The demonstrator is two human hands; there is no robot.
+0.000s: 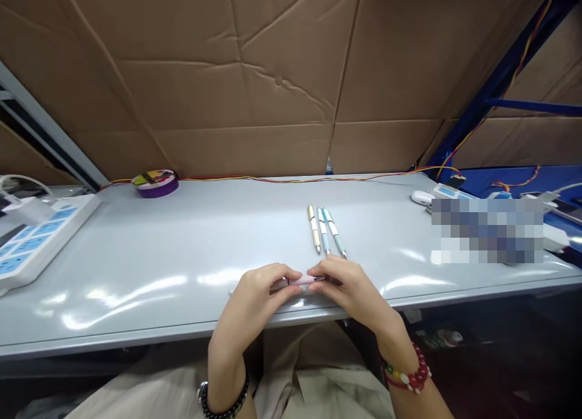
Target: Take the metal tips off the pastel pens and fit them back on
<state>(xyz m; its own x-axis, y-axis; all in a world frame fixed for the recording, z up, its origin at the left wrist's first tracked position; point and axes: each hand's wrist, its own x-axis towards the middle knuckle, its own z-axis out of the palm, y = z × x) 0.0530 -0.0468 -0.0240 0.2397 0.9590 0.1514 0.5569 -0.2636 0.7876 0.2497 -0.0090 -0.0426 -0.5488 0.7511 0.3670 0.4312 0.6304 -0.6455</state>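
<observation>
Four pens [314, 231], two power strips [39, 243]

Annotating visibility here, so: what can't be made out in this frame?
Head view, held pen: stretches of it covered by the left hand and right hand.
Head view, pixelated patch: the blocks hide what lies there.
Head view, power strip: cut off by the left edge.
Head view, purple roll: top print too small to read.

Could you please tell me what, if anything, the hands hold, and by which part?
A pale pink pen: the left hand pinches it about the middle, the right hand near its silvery tip.
</observation>
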